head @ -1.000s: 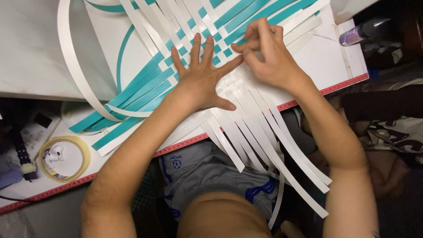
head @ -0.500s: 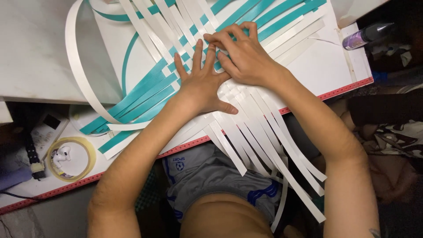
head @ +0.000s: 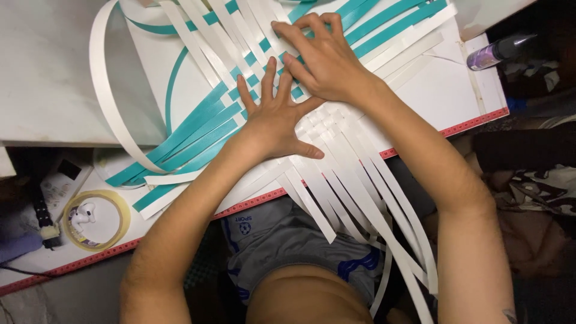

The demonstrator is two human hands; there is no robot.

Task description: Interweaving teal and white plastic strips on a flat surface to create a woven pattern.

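Observation:
A flat weave of white strips (head: pixel 336 174) and teal strips (head: pixel 192 129) lies on a white board (head: pixel 444 90). My left hand (head: pixel 273 117) presses flat on the woven middle, fingers spread apart. Just above it, my right hand (head: pixel 318 57) rests on the weave with fingertips on the white and teal crossings; whether it pinches a strip I cannot tell. Loose white strip ends hang off the board's near edge over my lap.
A roll of clear tape (head: pixel 96 219) with a small white earbud case inside it lies at the lower left. A purple-capped pen or bottle (head: pixel 495 53) lies at the upper right. A long white strip (head: pixel 108 102) loops off the board at the left.
My right hand has slid left and slightly up across the weave, now sitting directly above my left hand. The left hand stays pressed in place.

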